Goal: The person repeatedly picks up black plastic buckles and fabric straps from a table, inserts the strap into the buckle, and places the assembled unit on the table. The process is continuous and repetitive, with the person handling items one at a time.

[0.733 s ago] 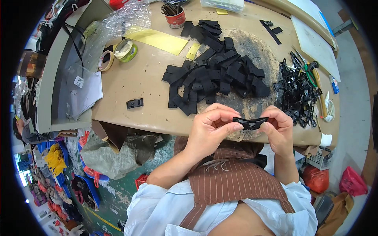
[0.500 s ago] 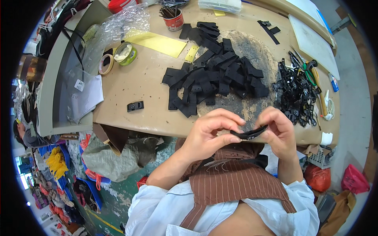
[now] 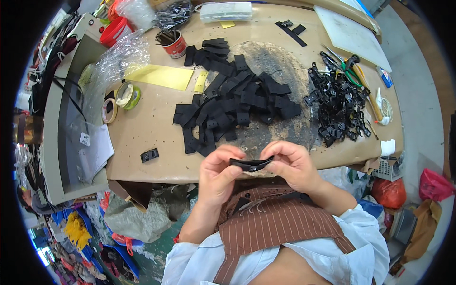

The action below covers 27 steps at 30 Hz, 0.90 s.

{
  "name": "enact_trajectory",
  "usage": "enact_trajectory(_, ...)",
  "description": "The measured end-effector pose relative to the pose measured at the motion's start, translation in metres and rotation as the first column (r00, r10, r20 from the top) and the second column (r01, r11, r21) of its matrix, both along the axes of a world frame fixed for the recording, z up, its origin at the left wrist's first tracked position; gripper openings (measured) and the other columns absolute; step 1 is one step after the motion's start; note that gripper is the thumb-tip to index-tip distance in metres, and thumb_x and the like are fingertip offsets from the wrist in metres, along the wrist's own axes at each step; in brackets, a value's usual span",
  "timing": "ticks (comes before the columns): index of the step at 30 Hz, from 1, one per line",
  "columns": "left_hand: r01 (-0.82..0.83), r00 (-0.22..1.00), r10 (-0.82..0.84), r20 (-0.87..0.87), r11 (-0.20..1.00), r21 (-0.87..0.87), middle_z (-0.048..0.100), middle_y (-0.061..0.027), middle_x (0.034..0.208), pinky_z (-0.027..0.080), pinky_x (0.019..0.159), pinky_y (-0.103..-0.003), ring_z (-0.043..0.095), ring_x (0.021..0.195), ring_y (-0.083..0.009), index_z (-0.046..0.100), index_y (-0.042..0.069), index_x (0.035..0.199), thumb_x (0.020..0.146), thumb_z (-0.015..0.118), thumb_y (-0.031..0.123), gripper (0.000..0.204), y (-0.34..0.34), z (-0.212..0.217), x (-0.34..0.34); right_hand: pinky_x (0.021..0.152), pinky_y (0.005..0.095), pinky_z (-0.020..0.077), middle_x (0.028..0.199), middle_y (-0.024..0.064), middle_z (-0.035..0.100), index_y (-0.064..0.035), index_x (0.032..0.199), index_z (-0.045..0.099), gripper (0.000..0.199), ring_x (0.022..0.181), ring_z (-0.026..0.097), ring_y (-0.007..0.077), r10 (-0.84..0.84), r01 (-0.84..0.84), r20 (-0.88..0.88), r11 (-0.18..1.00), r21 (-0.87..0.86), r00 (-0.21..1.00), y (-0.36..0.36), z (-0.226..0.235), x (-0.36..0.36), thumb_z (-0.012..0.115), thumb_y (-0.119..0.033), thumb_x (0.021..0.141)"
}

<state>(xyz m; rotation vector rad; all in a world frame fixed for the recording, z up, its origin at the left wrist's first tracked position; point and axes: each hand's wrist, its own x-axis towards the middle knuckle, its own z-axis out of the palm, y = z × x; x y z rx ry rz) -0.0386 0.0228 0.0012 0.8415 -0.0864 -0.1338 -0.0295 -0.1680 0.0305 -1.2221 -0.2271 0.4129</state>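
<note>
Over the near edge of the table, my left hand [image 3: 218,173] and my right hand [image 3: 292,166] pinch the two ends of a short black strap [image 3: 251,165] between thumbs and fingers. It bows slightly downward, and a shiny part shows along its lower side. Beyond my hands lies a loose heap of flat black straps [image 3: 237,97], some with small holes. To the right sits a heap of shiny black buckles [image 3: 339,104]. A single black strap piece with a buckle on it [image 3: 149,155] lies apart on the left.
A round worn slab [image 3: 289,59] lies under part of the strap heap. Around it are a red can of sticks [image 3: 175,46], a green tub [image 3: 128,97], a tape roll [image 3: 109,110], yellow card [image 3: 164,77], green-handled pliers [image 3: 351,76] and a hammer [image 3: 373,102].
The whole view has shifted, so the table's things appear farther left. Both hands have moved left along the near edge, still gripping the strap, which now lies more level.
</note>
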Motion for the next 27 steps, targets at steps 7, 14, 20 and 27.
enact_trajectory(7,-0.406,0.862,0.457,-0.220,0.881,0.242,0.064,-0.0073,0.092,0.049,0.059,-0.019,0.061,0.077,-0.0098,0.058,0.004,0.103,0.086,0.059,0.003,0.017,0.159,-0.032,0.012,0.082,0.0352,0.0460,0.105,0.0132,0.058,-0.0054,0.105,0.061,0.031,0.092,0.058,0.0272,-0.029,0.806,0.824,0.229,-0.546,0.566,-0.122,0.003,0.058,0.055,0.005,0.076)
enact_trajectory(14,-0.509,0.606,0.648,0.461,-0.129,0.851,0.048,-0.0067,0.106,0.045,0.063,-0.021,0.054,0.072,-0.0095,0.055,0.003,0.113,0.080,0.067,0.010,0.036,0.166,-0.029,0.024,0.069,0.0299,0.0451,0.085,0.0072,0.060,-0.0019,0.094,0.063,0.019,0.075,0.056,0.0211,0.151,0.676,0.717,0.248,-0.694,0.681,-0.174,0.003,0.085,0.063,0.000,0.076)
enact_trajectory(20,-0.536,0.824,0.396,0.404,0.315,0.784,0.051,-0.0072,0.106,0.048,0.065,-0.024,0.057,0.075,-0.0117,0.054,0.004,0.109,0.079,0.063,0.000,0.031,0.042,0.002,0.015,0.061,0.0215,0.0411,0.075,0.0022,0.055,0.0011,0.088,0.058,0.007,0.067,0.050,0.0079,-0.146,0.691,0.698,0.380,-0.615,0.701,-0.126,-0.001,0.089,0.058,-0.005,0.085)
enact_trajectory(27,0.099,0.987,-0.066,-0.145,0.967,0.234,0.061,-0.0075,0.097,0.052,0.074,-0.026,0.061,0.085,-0.0133,0.055,0.000,0.110,0.087,0.058,0.009,0.025,-0.047,-0.006,-0.004,0.062,0.0198,0.0406,0.085,0.0030,0.050,-0.0005,0.083,0.050,0.005,0.074,0.047,0.0065,-0.143,0.305,0.400,0.875,-0.376,0.905,-0.026,-0.011,0.015,0.053,0.003,0.084)
